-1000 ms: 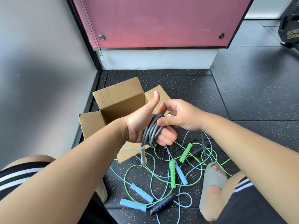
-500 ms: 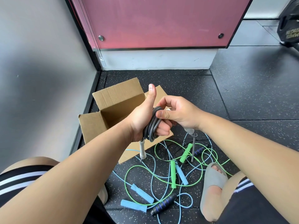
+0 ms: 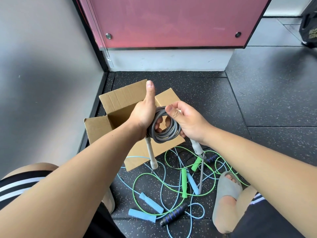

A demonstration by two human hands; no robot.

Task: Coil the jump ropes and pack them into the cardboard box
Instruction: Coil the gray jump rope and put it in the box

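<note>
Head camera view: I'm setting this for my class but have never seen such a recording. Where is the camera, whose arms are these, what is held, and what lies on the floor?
No machine: the camera sits on a person's head, looking down, so both arms are the wearer's. The left hand, thumb up, is hooked through a coiled grey jump rope; the right hand grips the coil's other side. Its two pale handles hang below. Behind stands an open brown cardboard box. On the dark speckled floor lie a tangled green jump rope, light blue jump ropes and a black handle.
</note>
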